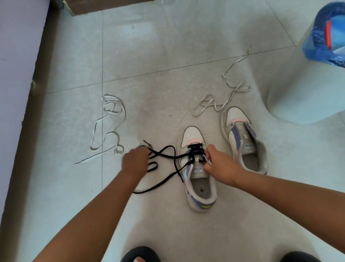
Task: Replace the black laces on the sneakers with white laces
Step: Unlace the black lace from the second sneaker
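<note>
Black lace (166, 168) trails leftward from the near sneaker (198, 170) on the floor; my left hand (136, 161), blurred, seems to grip it, while my right hand (219, 166) pinches the eyelet flap.

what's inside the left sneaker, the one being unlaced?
Inside the left sneaker: a grey insole with a small dark mark. The toe end is hidden under the tongue and the right hand, so anything further in can't be seen.
</note>
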### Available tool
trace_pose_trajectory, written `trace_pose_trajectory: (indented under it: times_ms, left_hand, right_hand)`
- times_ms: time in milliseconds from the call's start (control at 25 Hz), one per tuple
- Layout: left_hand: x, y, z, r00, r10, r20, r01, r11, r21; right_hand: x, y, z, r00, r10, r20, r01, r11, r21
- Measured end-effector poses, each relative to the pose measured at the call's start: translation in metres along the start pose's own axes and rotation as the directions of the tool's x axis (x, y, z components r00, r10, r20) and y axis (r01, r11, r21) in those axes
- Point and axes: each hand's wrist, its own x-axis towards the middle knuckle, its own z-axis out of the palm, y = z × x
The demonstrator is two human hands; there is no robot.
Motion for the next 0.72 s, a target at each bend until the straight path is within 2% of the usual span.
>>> trace_pose_trajectory:
  times_ms: [80, 120, 240, 320, 400, 480, 560, 600, 720]
  left_hand:
    - [-0.005, -0.026, -0.002, 0.987, -0.136, 0.087, 0.128, 0.988, 0.090]
    - [-0.010, -0.024, -0.004, 0.982, -0.143, 0.119, 0.137, 0.989, 0.056]
    - [-0.033, 0.030, -0.006, 0.997, 0.045, 0.065, -0.030, 0.975, -0.220]
    - [-0.049, 0.079, -0.004, 0.988, 0.155, 0.010, -0.146, 0.945, -0.294]
    - [-0.049, 0.109, -0.001, 0.991, 0.130, 0.015, -0.122, 0.959, -0.257]
    - [-0.039, 0.115, -0.002, 0.996, 0.031, 0.087, -0.006, 0.963, -0.270]
    - [-0.033, 0.110, -0.001, 0.983, -0.050, 0.179, 0.117, 0.916, -0.383]
    - [-0.033, 0.108, 0.001, 0.980, -0.059, 0.192, 0.137, 0.895, -0.425]
    - [-0.039, 0.101, 0.003, 0.985, -0.069, 0.160, 0.140, 0.860, -0.490]
  right_hand:
    - [0.000, -0.001, 0.001, 1.000, -0.024, -0.012, 0.023, 0.998, -0.053]
    - [-0.001, -0.002, 0.002, 0.998, -0.051, -0.020, 0.048, 0.989, -0.136]
    - [-0.002, -0.006, 0.007, 0.991, -0.132, -0.007, 0.114, 0.882, -0.458]
    - [-0.001, -0.010, 0.011, 0.990, -0.137, 0.020, 0.124, 0.813, -0.569]
    - [0.002, -0.014, 0.013, 0.991, -0.120, 0.055, 0.127, 0.769, -0.627]
    - [0.007, -0.017, 0.012, 0.991, -0.105, 0.089, 0.137, 0.728, -0.671]
    - [0.011, -0.017, 0.009, 0.991, -0.067, 0.114, 0.126, 0.745, -0.655]
    - [0.013, -0.015, 0.007, 0.990, -0.041, 0.132, 0.112, 0.800, -0.589]
    - [0.017, -0.012, 0.002, 0.987, -0.028, 0.161, 0.053, 0.987, -0.149]
